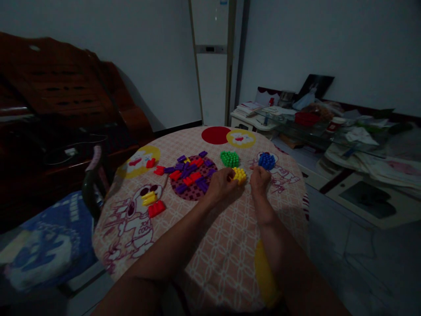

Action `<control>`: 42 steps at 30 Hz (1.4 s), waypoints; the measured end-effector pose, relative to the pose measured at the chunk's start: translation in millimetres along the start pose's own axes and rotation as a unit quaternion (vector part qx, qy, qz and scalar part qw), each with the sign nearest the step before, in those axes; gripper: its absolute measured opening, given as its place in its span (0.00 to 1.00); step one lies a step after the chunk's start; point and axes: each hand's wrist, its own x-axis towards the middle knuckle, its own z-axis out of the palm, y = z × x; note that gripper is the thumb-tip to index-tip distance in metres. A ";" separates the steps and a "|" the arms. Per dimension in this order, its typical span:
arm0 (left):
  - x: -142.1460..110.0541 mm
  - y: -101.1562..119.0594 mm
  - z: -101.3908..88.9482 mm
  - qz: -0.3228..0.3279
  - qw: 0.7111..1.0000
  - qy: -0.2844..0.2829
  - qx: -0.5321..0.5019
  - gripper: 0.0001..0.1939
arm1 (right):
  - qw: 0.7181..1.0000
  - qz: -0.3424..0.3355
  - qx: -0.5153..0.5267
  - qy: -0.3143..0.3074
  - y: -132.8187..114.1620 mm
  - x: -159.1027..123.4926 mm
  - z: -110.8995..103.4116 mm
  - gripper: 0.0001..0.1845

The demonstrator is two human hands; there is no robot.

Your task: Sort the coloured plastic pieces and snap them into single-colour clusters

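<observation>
My left hand (224, 183) is closed, its curled fingers against the left side of a cluster of yellow knobbly plastic pieces (239, 176) standing on the table. Just right of that cluster, my right hand (260, 179) is closed like a fist; anything inside it is hidden. Beyond my right hand sits a blue cluster (266, 161) of similar pieces, and a green one (230, 158) stands behind the yellow. Loose purple pieces (187, 169) and red pieces (175, 175) lie scattered to the left. Closer to me on that side are yellow pieces (149, 198) and a red group (157, 209).
A patterned cloth (213, 245) covers the round table. At the left stands a chair (92, 184) with a blue cover, before a dark wooden bench (66, 87). To the right, a low glass-topped cabinet (296, 127) carries papers, bags and a cup.
</observation>
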 end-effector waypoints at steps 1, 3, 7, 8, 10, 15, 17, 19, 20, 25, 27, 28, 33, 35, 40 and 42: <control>-1.0 2.3 1.7 0.011 1.000 0.007 0.012 0.04 | 1.000 -0.003 0.001 0.001 -0.4 0.1 -0.3 0.22; -2.6 6.1 5.3 0.027 0.999 0.013 0.027 0.04 | 1.000 -0.008 0.001 0.005 -1.7 0.1 -0.8 0.22; -4.3 8.6 12.2 0.039 0.999 0.012 0.016 0.06 | 1.000 -0.005 0.000 0.007 -3.9 0.1 -1.2 0.22; -4.3 8.5 13.9 0.042 0.999 0.013 0.016 0.07 | 1.000 -0.004 0.000 0.005 -4.2 0.2 -1.1 0.22; -4.0 8.0 17.5 0.050 0.998 0.007 0.025 0.07 | 1.000 0.000 -0.001 0.005 -4.2 0.4 -0.7 0.22; -4.4 6.5 30.7 0.051 0.997 0.016 0.049 0.03 | 1.000 0.011 0.007 0.005 -2.0 1.8 0.2 0.24; -5.0 4.7 36.9 0.065 0.996 0.048 0.042 0.04 | 1.000 0.006 0.007 0.006 -1.2 2.1 0.3 0.23; -5.0 1.8 42.3 0.081 0.994 0.067 0.036 0.06 | 1.000 0.004 0.007 0.006 -1.0 2.1 0.4 0.23; -4.7 0.1 44.5 0.087 0.993 0.069 0.036 0.06 | 1.000 0.006 0.007 0.005 -1.0 2.0 0.4 0.22; -4.8 -5.5 50.7 0.107 0.988 0.082 0.075 0.06 | 1.000 0.015 0.008 -0.003 -1.0 1.0 0.6 0.23; -6.2 -4.3 50.7 0.117 0.986 0.083 0.087 0.06 | 1.000 0.011 0.006 -0.004 -0.4 0.9 0.4 0.24; -6.5 -3.3 49.7 0.120 0.985 0.083 0.090 0.06 | 1.000 0.008 0.005 -0.003 0.1 1.0 0.3 0.24; 4.6 -10.3 24.1 0.093 0.987 0.099 0.085 0.10 | 1.000 0.004 -0.007 0.002 4.4 2.5 0.3 0.24; 13.9 -25.8 2.8 0.055 0.985 0.128 0.097 0.09 | 1.000 0.001 -0.008 0.003 6.8 2.9 0.8 0.24; 35.2 -88.2 -55.1 -0.096 0.964 0.159 0.188 0.13 | 1.000 -0.005 -0.003 -0.003 11.3 2.4 2.9 0.24; 43.0 -112.1 -71.7 -0.142 0.952 0.145 0.228 0.16 | 1.000 -0.008 -0.006 -0.004 12.2 1.8 3.4 0.24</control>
